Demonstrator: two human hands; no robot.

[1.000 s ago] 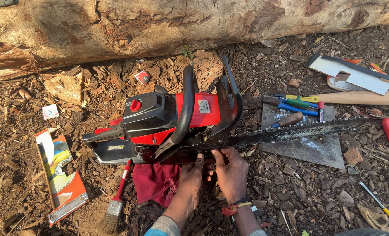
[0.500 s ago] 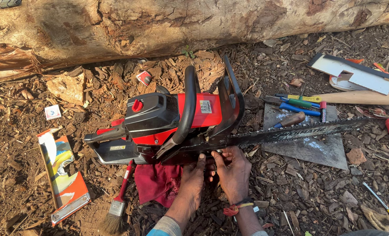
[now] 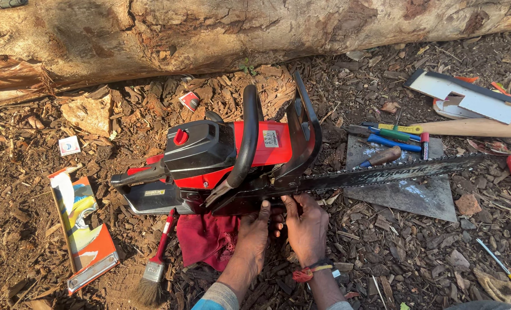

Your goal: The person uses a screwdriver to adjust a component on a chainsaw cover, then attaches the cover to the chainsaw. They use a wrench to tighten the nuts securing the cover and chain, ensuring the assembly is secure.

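A red and black chainsaw [image 3: 221,158] lies on its side on wood chips, its guide bar [image 3: 399,172] reaching right. My left hand [image 3: 254,232] and my right hand [image 3: 306,224] press fingertips against the saw's underside where the bar meets the body. Whether either hand holds a small part is hidden. A dark red cloth [image 3: 206,238] lies under the saw, partly beneath my left hand.
A large log [image 3: 255,28] runs across the back. A paintbrush [image 3: 155,267] and a colourful box [image 3: 83,229] lie at left. Screwdrivers [image 3: 390,138], a grey slab [image 3: 422,195], a wooden handle [image 3: 473,127] and a metal plate [image 3: 467,97] sit at right.
Both hands stay at the saw's underside, with only slight finger shifts. The saw has not moved.
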